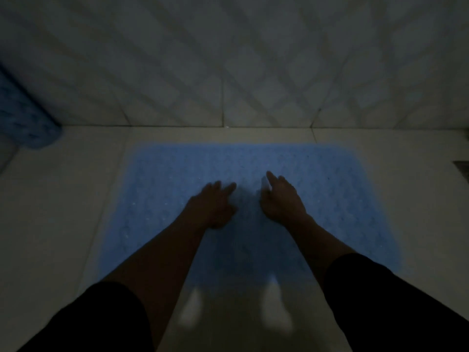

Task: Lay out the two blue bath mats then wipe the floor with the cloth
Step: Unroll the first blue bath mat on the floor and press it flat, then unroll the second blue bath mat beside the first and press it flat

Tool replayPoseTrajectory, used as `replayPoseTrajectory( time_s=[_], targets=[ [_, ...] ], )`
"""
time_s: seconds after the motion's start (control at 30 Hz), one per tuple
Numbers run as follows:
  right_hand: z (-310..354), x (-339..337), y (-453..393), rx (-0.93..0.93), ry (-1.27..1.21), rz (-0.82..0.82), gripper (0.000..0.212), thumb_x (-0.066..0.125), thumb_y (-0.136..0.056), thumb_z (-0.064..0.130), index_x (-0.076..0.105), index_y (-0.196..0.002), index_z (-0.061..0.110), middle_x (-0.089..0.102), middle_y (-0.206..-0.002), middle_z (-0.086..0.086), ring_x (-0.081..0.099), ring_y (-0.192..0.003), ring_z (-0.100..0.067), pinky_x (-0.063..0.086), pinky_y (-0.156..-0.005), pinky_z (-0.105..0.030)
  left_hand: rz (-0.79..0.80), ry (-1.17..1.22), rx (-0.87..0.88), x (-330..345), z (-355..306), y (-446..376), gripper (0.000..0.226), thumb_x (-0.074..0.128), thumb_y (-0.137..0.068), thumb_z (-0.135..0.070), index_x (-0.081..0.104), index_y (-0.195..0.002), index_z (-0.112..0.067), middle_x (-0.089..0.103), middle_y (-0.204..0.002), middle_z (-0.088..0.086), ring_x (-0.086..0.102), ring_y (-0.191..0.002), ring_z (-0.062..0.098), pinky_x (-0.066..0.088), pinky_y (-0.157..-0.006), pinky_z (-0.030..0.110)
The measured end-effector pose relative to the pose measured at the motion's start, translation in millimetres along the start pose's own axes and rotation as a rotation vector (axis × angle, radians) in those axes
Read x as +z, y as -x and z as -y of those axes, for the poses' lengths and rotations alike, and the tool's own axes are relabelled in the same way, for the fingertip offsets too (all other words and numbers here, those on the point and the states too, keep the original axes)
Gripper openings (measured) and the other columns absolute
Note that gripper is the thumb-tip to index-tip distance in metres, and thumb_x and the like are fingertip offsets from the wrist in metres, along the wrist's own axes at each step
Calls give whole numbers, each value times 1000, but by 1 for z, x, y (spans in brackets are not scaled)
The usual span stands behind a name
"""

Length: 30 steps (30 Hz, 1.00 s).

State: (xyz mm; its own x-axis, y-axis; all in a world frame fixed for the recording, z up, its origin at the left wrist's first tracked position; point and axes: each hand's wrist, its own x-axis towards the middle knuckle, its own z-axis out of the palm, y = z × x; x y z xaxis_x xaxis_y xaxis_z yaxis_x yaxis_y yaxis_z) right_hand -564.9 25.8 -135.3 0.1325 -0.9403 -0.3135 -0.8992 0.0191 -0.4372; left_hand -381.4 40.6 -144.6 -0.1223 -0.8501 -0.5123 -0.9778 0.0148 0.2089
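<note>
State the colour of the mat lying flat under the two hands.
Light blue, with a faint bumpy texture; the mat shows best in the head view.

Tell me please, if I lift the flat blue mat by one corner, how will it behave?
The mat lies quite flat on the tiled floor, so it would probably bend and hang limp. It looks thin, so likely light. The second mat seems rolled up, which hints the material is flexible.

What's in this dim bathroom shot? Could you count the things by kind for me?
Blue bath mats: 2, one flat mat on the floor, one rolled mat at far left
Hands: 2, left hand and right hand, both over the flat mat
Cloths: 0 in view
Total: 4
</note>
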Motion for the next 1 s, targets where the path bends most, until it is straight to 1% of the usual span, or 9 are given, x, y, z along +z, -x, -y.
replayPoseTrajectory(
  time_s=[0.1,0.17,0.3,0.4,0.47,0.6,0.67,0.83,1.0],
  targets=[
    [51,-16,6,-16,-75,-27,57,39,-102,33,25,-153,12,29,-157,-16,30,-142,-34,24,-116,-42,-46,-92,35,-55,27,19,70,49,-98,-49,21,-157,-24,21,-163,9,23,-148,29,23,-120,42],
    [86,-29,8,-70,-60,-43,59,39,-102,34,22,-155,14,29,-157,-16,28,-143,-32,23,-116,-39,-94,-147,35,-100,47,36,67,50,-98,-49,30,-155,-20,27,-161,9,27,-146,28,23,-118,37],
    [158,-59,12,-177,-24,-126,57,42,-101,34,27,-153,15,36,-153,-17,36,-139,-34,30,-111,-39,-257,-141,15,-183,82,74,66,50,-98,-49,34,-153,-16,29,-159,11,29,-145,30,27,-115,37],
    [209,-74,17,-255,17,-179,56,45,-100,33,31,-151,14,42,-148,-19,40,-136,-35,33,-109,-37,-379,-82,16,-217,112,104,66,50,-98,-50,36,-152,-15,33,-156,12,34,-142,31,30,-114,38],
    [239,-80,20,-294,42,-197,55,45,-100,32,33,-150,13,45,-146,-20,42,-134,-35,34,-107,-36,-423,-16,7,-219,135,122,65,52,-96,-51,38,-150,-17,37,-154,11,37,-139,30,32,-113,37],
    [293,-81,24,-344,72,-190,55,45,-100,33,32,-150,14,42,-149,-17,39,-136,-33,32,-110,-37,-399,89,-61,-196,189,152,65,54,-94,-52,38,-150,-22,34,-155,10,33,-141,28,32,-115,38],
    [319,-78,21,-374,90,-169,56,46,-100,33,31,-151,14,41,-151,-16,38,-138,-33,32,-111,-38,-409,139,-99,-186,218,165,64,55,-94,-51,40,-148,-22,37,-153,10,37,-139,28,34,-114,36],
    [374,-61,5,-469,153,-88,63,52,-98,33,26,-153,15,50,-142,-18,44,-133,-32,36,-107,-36,-537,263,-226,-182,287,186,57,60,-93,-45,50,-142,-16,53,-140,11,48,-130,27,39,-109,31],
    [425,-44,-33,-522,182,-10,70,56,-96,32,22,-154,15,41,-150,-16,39,-138,-31,36,-108,-35,-629,405,-334,-182,341,189,54,67,-89,-44,58,-134,-15,58,-135,14,55,-123,28,42,-106,30]
  ],
)
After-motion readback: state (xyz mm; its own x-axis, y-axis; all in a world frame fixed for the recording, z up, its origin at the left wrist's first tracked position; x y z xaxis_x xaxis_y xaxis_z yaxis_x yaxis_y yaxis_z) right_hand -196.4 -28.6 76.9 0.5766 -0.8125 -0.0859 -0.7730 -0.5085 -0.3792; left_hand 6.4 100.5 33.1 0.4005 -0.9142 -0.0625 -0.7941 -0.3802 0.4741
